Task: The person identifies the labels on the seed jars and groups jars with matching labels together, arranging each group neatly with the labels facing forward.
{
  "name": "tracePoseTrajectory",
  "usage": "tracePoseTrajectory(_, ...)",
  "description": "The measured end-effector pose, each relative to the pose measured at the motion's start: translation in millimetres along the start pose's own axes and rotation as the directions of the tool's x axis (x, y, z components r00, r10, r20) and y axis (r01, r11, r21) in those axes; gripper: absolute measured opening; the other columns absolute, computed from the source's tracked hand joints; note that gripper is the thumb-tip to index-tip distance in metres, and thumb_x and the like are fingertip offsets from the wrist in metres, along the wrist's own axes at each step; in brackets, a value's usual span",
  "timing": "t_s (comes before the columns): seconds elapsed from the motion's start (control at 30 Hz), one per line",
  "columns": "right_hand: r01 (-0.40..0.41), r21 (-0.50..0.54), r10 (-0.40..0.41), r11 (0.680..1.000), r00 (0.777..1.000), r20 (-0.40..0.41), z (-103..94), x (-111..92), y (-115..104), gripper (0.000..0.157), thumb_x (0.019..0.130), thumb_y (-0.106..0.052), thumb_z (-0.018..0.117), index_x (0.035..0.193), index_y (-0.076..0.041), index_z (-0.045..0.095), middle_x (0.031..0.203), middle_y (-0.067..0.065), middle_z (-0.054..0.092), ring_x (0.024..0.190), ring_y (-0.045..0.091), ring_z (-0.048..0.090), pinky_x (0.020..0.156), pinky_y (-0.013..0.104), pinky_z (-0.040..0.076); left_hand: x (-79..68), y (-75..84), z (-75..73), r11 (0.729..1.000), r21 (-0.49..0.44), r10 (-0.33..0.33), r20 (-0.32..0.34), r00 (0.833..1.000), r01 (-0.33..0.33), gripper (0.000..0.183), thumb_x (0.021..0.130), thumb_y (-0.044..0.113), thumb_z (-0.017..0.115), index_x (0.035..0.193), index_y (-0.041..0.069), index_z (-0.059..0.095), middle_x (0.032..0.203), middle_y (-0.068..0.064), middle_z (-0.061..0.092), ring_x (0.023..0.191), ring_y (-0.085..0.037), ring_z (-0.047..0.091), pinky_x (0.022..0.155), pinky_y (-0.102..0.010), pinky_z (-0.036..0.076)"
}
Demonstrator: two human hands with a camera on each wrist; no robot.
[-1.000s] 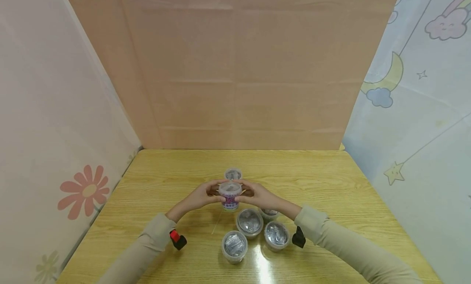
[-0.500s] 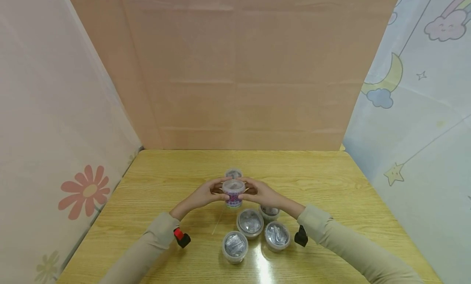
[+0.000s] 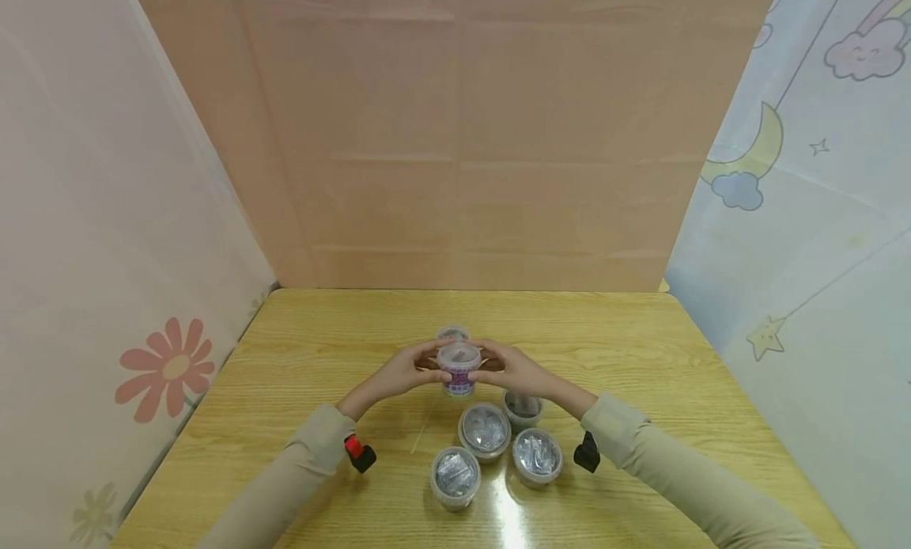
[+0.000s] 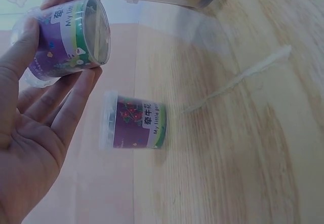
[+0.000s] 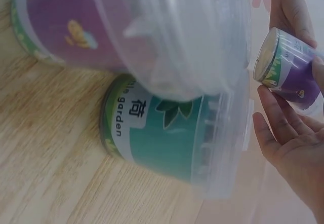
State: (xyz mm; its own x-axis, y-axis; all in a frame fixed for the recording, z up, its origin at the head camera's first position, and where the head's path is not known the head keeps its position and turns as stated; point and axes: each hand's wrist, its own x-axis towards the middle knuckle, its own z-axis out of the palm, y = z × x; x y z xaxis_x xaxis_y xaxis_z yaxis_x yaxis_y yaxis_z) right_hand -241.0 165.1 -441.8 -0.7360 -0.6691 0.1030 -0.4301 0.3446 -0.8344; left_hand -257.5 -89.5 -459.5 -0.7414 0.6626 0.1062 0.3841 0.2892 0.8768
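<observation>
Between my two hands I hold a small clear plastic tub [image 3: 459, 369] with a purple label and a lidded top. My left hand [image 3: 404, 370] grips its left side, thumb at the front and fingers behind. The right hand [image 3: 517, 372] grips the opposite side the same way. In the left wrist view the held tub [image 4: 71, 37] is tilted and raised off the table, its base showing. Another purple-labelled tub [image 4: 135, 121] stands on the table beyond it; in the head view this far tub [image 3: 452, 332] is partly hidden behind the held one.
Nearer the body stand several lidded tubs with silvery packets inside, among them a front tub [image 3: 455, 476] and a right tub [image 3: 537, 456]. One tub [image 5: 157, 127] has a green label. A thin pale strip [image 3: 423, 432] lies on the wooden table [image 3: 320, 335].
Both hands have shifted a little to the right and away from the body, carrying the tub with them. More of the tub beside the right forearm now shows. The standing tubs have stayed put.
</observation>
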Motion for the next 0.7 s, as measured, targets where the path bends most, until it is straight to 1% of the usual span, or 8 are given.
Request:
tracePoseTrajectory(0.13, -0.008, 0.000, 0.008, 1.000, 1.000, -0.005, -2.4, 0, -1, 0.059, 0.091, -0.020, 0.060, 0.143, -0.010, 0.033, 0.119, 0.011, 0.060, 0.109, 0.025, 0.058, 0.094, 0.036, 0.048, 2.9, 0.2, 0.9, 1.000, 0.008, -0.002, -0.005, 1.000, 0.002, 0.067, 0.085, 0.034, 0.065, 0.143, 0.015, 0.036, 0.131, -0.010, 0.052, 0.103, -0.020, 0.062, 0.086, -0.034, 0.052)
tracePoseTrajectory(0.27, -0.007, -0.010, 0.007, 1.000, 1.000, -0.002, -3.4, -1, -3, 0.059, 0.092, -0.014, 0.058, 0.143, -0.005, 0.030, 0.119, 0.015, 0.059, 0.110, 0.030, 0.057, 0.094, 0.041, 0.047, 5.3, 2.5, 1.5, 1.000, 0.010, 0.003, -0.003, 1.000, -0.003, 0.065, 0.086, 0.027, 0.065, 0.143, 0.015, 0.036, 0.131, -0.011, 0.052, 0.104, -0.021, 0.061, 0.086, -0.034, 0.052)
tracePoseTrajectory(0.37, -0.003, -0.004, 0.003, 1.000, 1.000, 0.005, -5.0, -2, -11, 0.059, 0.092, -0.011, 0.058, 0.142, 0.000, 0.030, 0.119, 0.018, 0.058, 0.109, 0.034, 0.057, 0.094, 0.045, 0.047, 7.2, 5.7, 1.8, 1.000, 0.014, 0.009, 0.002, 1.000, -0.009, 0.064, 0.087, 0.020, 0.065, 0.144, 0.011, 0.035, 0.133, -0.013, 0.050, 0.104, -0.024, 0.061, 0.087, -0.034, 0.052)
tracePoseTrajectory(0.47, 0.003, 0.000, -0.003, 1.000, 1.000, 0.011, -8.3, -4, -24, 0.058, 0.091, -0.008, 0.058, 0.141, 0.004, 0.030, 0.119, 0.020, 0.057, 0.109, 0.036, 0.056, 0.094, 0.047, 0.047, 7.4, 15.0, 0.5, 0.999, 0.024, 0.025, 0.016, 1.000, -0.025, 0.064, 0.088, 0.017, 0.064, 0.143, 0.005, 0.033, 0.133, -0.017, 0.049, 0.104, -0.027, 0.061, 0.087, -0.034, 0.052)
tracePoseTrajectory(0.57, 0.014, -0.010, -0.014, 1.000, 1.000, 0.012, -11.7, -6, -34, 0.056, 0.091, -0.006, 0.058, 0.140, 0.006, 0.031, 0.119, 0.020, 0.057, 0.108, 0.037, 0.057, 0.093, 0.047, 0.047, 6.3, 27.9, -2.3, 0.998, 0.037, 0.043, 0.029, 0.999, -0.044, 0.063, 0.088, 0.016, 0.063, 0.142, 0.001, 0.034, 0.131, -0.019, 0.050, 0.104, -0.029, 0.060, 0.087, -0.034, 0.052)
tracePoseTrajectory(0.63, 0.018, -0.009, -0.018, 1.000, 1.000, 0.011, -13.6, -7, -38, 0.056, 0.091, -0.006, 0.058, 0.140, 0.006, 0.032, 0.119, 0.021, 0.057, 0.109, 0.038, 0.056, 0.094, 0.047, 0.047, 5.8, 35.7, -4.2, 0.997, 0.043, 0.059, 0.033, 0.998, -0.061, 0.062, 0.088, 0.015, 0.063, 0.141, -0.001, 0.035, 0.130, -0.019, 0.051, 0.104, -0.029, 0.060, 0.087, -0.034, 0.052)
tracePoseTrajectory(0.7, 0.021, -0.004, -0.021, 1.000, 1.000, 0.007, -15.0, -7, -38, 0.056, 0.091, -0.006, 0.058, 0.139, 0.006, 0.032, 0.119, 0.021, 0.057, 0.109, 0.038, 0.056, 0.094, 0.047, 0.046, 6.3, 39.7, -5.2, 0.996, 0.047, 0.069, 0.029, 0.997, -0.071, 0.061, 0.088, 0.014, 0.064, 0.140, -0.001, 0.037, 0.129, -0.018, 0.052, 0.103, -0.030, 0.061, 0.086, -0.035, 0.052)
